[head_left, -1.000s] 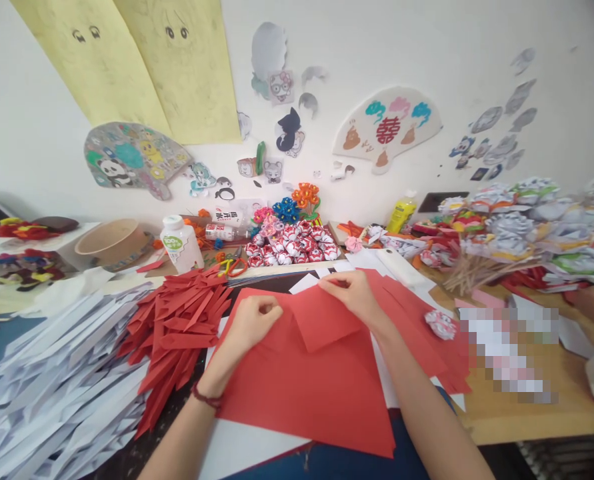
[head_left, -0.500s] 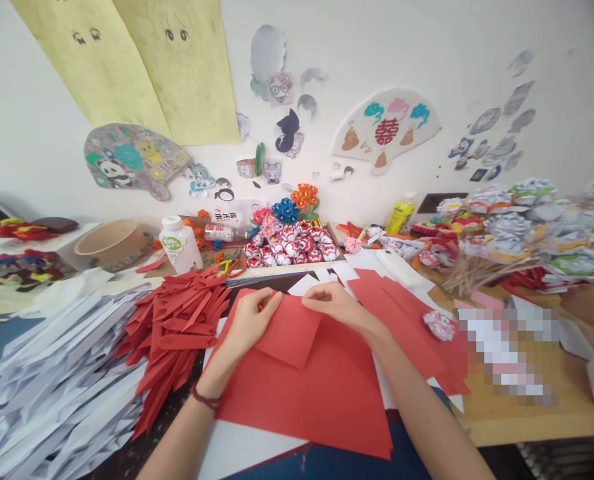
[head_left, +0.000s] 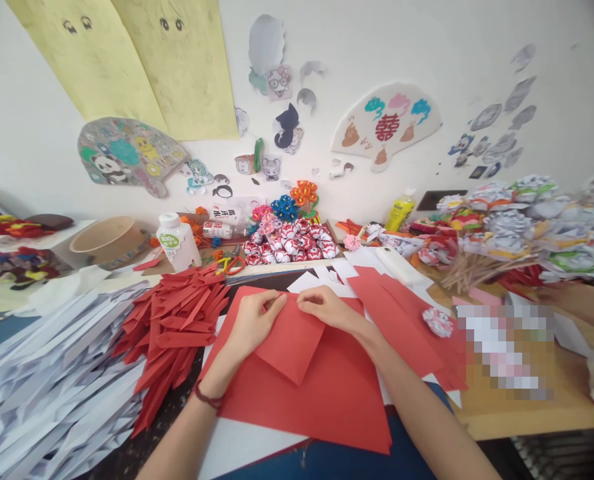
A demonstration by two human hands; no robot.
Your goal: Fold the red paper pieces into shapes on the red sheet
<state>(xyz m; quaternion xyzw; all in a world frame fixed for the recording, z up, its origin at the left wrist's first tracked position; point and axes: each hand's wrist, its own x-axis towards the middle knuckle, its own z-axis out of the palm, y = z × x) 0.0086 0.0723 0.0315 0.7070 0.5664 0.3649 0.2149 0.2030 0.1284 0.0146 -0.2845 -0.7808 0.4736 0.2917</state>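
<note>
A small red paper square [head_left: 295, 343], one corner pointing toward me, is held up at its far edge by both hands. My left hand [head_left: 257, 320] pinches it at the upper left, thumb and index finger pressed together. Close beside it, my right hand [head_left: 327, 308] grips the upper right edge between bent fingers. Beneath lie large red sheets [head_left: 321, 413] over white sheets [head_left: 249, 443]. To the left is a heap of folded red strips [head_left: 177, 320], beside a larger pile of white strips [head_left: 61, 380].
Behind the hands stand a white bottle [head_left: 178, 243], scissors [head_left: 231, 265] and a box of red-white paper flowers [head_left: 291, 243]. More red sheets [head_left: 397, 320] lie right. Another person's arm [head_left: 577, 308] is at the far right, near bundled paper flowers [head_left: 511, 233].
The small red square has turned so its near corner points more directly toward me. My right hand has moved slightly left, closer to my left hand.
</note>
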